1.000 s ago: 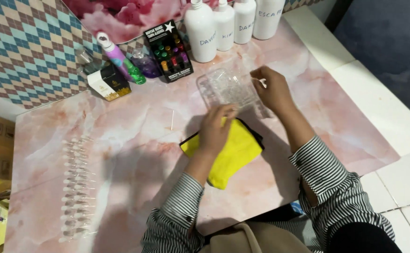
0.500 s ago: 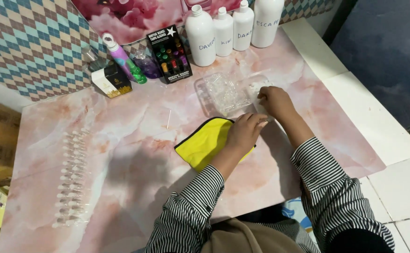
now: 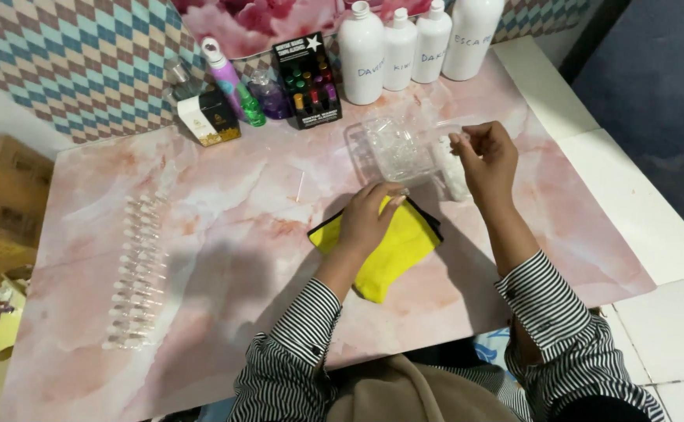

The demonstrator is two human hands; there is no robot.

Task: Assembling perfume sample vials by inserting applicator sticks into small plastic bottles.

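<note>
My left hand (image 3: 369,219) lies flat on a yellow cloth (image 3: 393,248) with a dark edge, spread on the pink marble table (image 3: 232,234). My right hand (image 3: 487,156) is raised just right of a clear plastic tray (image 3: 393,148) full of small clear pieces. Its fingers pinch something small and clear, too tiny to name. A thin clear stick (image 3: 300,186) lies alone on the table left of the cloth.
A long row of small clear vials (image 3: 135,273) runs down the table's left side. At the back stand white bottles (image 3: 404,47), a black box of coloured bottles (image 3: 307,78), a purple spray bottle (image 3: 229,78) and a small dark box (image 3: 211,117). Cardboard boxes (image 3: 2,195) sit left.
The view has shifted, so everything sits differently in frame. My left hand stays on the yellow cloth. My right hand has lifted a little from the tray's right edge.
</note>
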